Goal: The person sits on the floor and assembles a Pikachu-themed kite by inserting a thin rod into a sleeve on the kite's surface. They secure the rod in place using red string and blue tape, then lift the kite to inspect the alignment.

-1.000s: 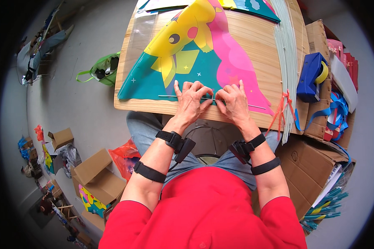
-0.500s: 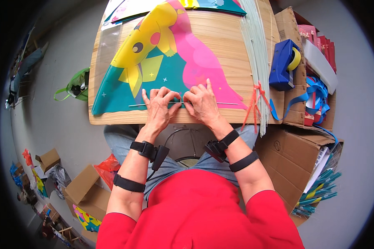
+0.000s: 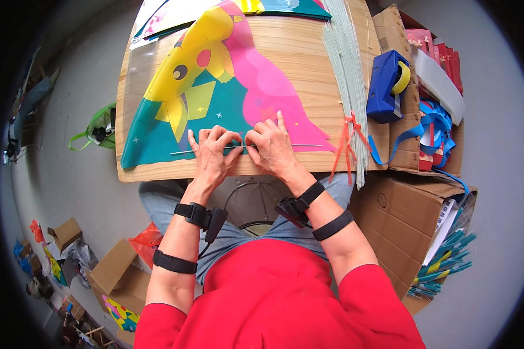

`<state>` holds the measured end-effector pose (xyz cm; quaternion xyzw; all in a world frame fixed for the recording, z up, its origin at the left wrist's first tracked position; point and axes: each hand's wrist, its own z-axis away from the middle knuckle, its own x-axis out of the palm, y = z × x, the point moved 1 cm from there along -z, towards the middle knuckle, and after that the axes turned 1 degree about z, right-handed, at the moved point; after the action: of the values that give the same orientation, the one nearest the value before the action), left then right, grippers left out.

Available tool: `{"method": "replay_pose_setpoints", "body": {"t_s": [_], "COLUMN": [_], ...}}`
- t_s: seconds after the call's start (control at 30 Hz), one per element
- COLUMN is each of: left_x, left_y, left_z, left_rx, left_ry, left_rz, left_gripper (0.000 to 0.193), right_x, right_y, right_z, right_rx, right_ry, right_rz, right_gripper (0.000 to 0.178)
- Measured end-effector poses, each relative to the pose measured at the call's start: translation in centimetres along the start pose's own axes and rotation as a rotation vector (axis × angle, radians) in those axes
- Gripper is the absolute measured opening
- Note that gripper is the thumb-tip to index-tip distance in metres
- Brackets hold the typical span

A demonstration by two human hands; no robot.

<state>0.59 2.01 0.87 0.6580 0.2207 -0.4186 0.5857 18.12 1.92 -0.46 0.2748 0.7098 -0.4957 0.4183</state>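
Observation:
A thin whitish rod point(image 3: 308, 145) lies crosswise near the table's front edge, over the lower part of a triangular kite-like sheet point(image 3: 198, 104) printed in teal, yellow and pink. Near the rod's middle, thumb and index finger of my left hand point(image 3: 212, 154) are pinched together on it. Close beside it, my right hand point(image 3: 272, 145) pinches the same rod, its little finger raised. The fingertips almost meet, so whatever sits between them is hidden. To the right of the sheet lies a long bundle of similar pale rods point(image 3: 344, 70), with red ties point(image 3: 349, 136) near its front end.
The wooden table point(image 3: 297, 52) bears more printed sheets point(image 3: 186, 9) at its far edge. At right stand a blue tape dispenser point(image 3: 384, 87), an open carton with blue ribbon point(image 3: 439, 131), and a lower carton point(image 3: 396, 227). A green bag point(image 3: 102, 128) sits left of the table.
The whole view has shifted slightly, so the table appears a little further left. Both hands keep their pinch on the rod, with barely any movement relative to the sheet.

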Motion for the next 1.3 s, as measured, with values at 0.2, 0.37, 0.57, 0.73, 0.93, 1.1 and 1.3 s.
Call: {"method": "replay_pose_setpoints", "body": {"t_s": [0.2, 0.37, 0.57, 0.73, 0.93, 1.1, 1.3], "left_x": [0.0, 0.5, 0.6, 0.7, 0.7, 0.7, 0.6], "left_y": [0.0, -0.4, -0.4, -0.3, -0.4, -0.5, -0.1], "left_z": [0.2, 0.2, 0.4, 0.4, 0.4, 0.4, -0.1], "left_rx": [0.015, 0.005, -0.003, -0.014, -0.014, -0.012, 0.027], "left_ry": [0.033, 0.037, 0.050, 0.049, 0.055, 0.058, 0.059], "left_rz": [0.011, 0.024, 0.021, 0.044, 0.060, 0.044, -0.002], "left_gripper": [0.023, 0.026, 0.027, 0.029, 0.029, 0.029, 0.026], "right_x": [-0.5, -0.8, -0.9, -1.1, -1.0, -1.0, -0.7], "right_y": [-0.1, -0.2, -0.4, -0.4, -0.3, -0.4, 0.2], "right_z": [-0.2, -0.2, -0.3, -0.4, -0.4, -0.4, -0.2], "right_rx": [-0.012, 0.002, -0.005, -0.012, -0.029, -0.033, -0.013], "right_ry": [-0.030, -0.062, -0.060, -0.074, -0.069, -0.068, -0.059], "right_rz": [-0.009, -0.024, -0.005, -0.010, -0.002, -0.006, 0.014], "right_gripper": [0.012, 0.010, 0.010, 0.012, 0.012, 0.011, 0.010]}}
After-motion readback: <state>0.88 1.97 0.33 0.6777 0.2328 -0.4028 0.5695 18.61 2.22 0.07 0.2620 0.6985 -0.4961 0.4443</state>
